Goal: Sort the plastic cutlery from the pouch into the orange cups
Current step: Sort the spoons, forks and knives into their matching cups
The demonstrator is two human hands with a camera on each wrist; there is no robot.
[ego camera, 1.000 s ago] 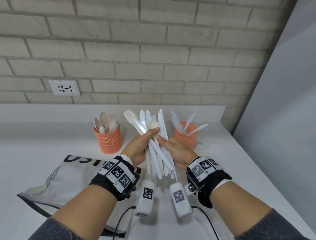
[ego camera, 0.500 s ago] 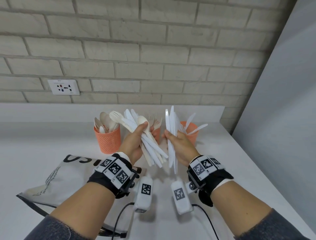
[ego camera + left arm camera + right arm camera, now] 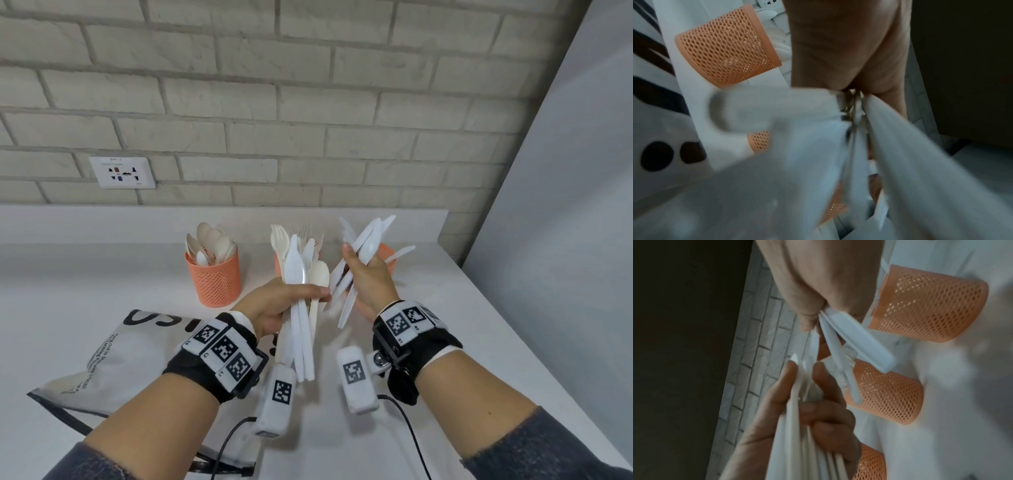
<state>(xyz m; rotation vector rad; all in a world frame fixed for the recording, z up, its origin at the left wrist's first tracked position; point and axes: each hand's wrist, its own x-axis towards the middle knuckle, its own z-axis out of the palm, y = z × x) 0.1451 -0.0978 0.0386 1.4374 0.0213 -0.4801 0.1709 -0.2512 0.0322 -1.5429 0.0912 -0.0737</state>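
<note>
white plastic cutlery is split between both hands above the counter [image 3: 102, 274]. a mixed bundle [image 3: 301, 308] of forks, spoons and knives is gripped by the left hand [image 3: 274, 305], fingers curled round the handles, heads up toward 12 o'clock. a fan of knives [image 3: 359, 253] is clenched in the right hand [image 3: 368, 284], long axes tilted toward 1 o'clock, handle ends hanging toward 7.

3 orange mesh cups stand behind: spoon cup [image 3: 214, 279] at approx 10 o'clock from the hands, fork cup [image 3: 279, 265] mostly hidden behind the left bundle, knife cup [image 3: 388, 255] directly behind the right hand, at its 1 o'clock, w/ a few knives already in it.

the knife cup is judged the next target: r. hand is clearly nearer, and the knives already point roughly at it, so only a short reach fwd and a tip-down would be needed. the pouch [image 3: 113, 359] lies flat at 8 o'clock, under the left forearm.
</note>
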